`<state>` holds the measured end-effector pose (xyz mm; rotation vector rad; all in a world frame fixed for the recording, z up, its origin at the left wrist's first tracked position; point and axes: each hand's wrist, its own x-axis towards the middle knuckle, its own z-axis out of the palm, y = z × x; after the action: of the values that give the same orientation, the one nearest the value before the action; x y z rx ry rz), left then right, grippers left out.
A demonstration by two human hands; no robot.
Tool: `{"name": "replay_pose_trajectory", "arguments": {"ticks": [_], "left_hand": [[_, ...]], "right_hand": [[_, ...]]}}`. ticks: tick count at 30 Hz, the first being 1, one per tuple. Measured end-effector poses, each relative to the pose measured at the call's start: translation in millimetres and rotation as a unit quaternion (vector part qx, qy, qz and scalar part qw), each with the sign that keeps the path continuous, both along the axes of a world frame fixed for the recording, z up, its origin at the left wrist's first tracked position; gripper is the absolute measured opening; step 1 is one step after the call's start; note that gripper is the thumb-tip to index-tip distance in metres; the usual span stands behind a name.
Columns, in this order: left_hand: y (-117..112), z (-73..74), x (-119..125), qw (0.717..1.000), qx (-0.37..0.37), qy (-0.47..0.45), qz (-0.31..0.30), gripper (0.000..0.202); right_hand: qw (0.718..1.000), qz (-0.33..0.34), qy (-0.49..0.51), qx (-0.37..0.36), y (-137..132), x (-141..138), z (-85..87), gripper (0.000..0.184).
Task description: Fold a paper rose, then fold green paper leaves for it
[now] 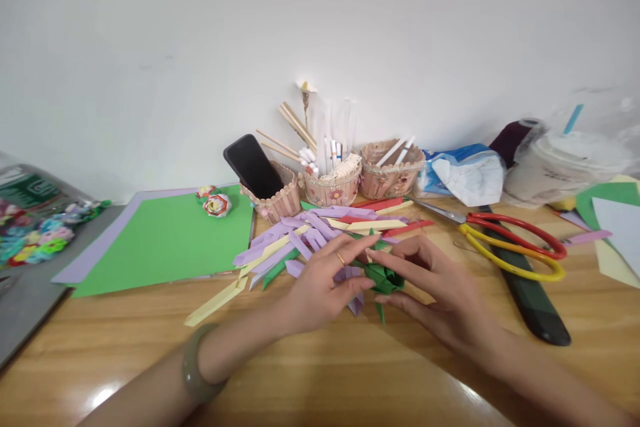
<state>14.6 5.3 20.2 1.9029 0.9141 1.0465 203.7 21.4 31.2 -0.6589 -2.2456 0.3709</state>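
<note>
Between my two hands is a green folded paper piece point(384, 277), with short green strips sticking out of it. My right hand point(440, 287) grips it from the right, thumb below and fingers above. From the left, my left hand point(327, 280) pinches at its edge with thumb and forefinger; a ring and a bangle show on that side. Under and behind my hands lies a loose heap of folded paper strips point(270, 250) in purple, yellow, red and green. My fingers hide part of the green piece.
Green paper sheets point(170, 240) lie left, with small paper rosettes point(217, 205) on top. Behind stand decorated baskets point(333, 187), one holding a phone point(254, 165). To the right are red-and-yellow-handled scissors point(515, 240), a black bar-shaped object point(537, 307) and a lidded cup point(565, 160).
</note>
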Motion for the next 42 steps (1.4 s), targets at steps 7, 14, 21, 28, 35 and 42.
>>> {"name": "replay_pose_trajectory", "arguments": {"ticks": [7, 14, 21, 28, 35, 42], "left_hand": [[4, -8.4, 3, 0.972, -0.162, -0.17, 0.007, 0.04], [-5, 6.4, 5, 0.995, -0.037, -0.038, 0.085, 0.029], [5, -1.4, 11, 0.941, -0.273, -0.186, 0.07, 0.044], [9, 0.2, 9, 0.911, -0.324, -0.252, 0.039, 0.042], [5, 0.2, 8, 0.906, -0.352, -0.235, -0.019, 0.052], [4, 0.4, 9, 0.928, -0.334, -0.164, 0.013, 0.044]], "right_hand": [[0.999, -0.014, 0.014, -0.031, -3, 1, 0.3, 0.029], [0.996, -0.081, 0.033, -0.035, -4, 1, -2.7, 0.021], [0.963, 0.009, 0.087, -0.253, 0, -3, 0.3, 0.027], [0.986, -0.066, 0.082, -0.13, -1, 1, 2.3, 0.026], [0.99, -0.07, 0.092, -0.082, -3, 2, 4.1, 0.02], [0.988, -0.047, 0.093, -0.114, -4, 3, -0.4, 0.014]]}}
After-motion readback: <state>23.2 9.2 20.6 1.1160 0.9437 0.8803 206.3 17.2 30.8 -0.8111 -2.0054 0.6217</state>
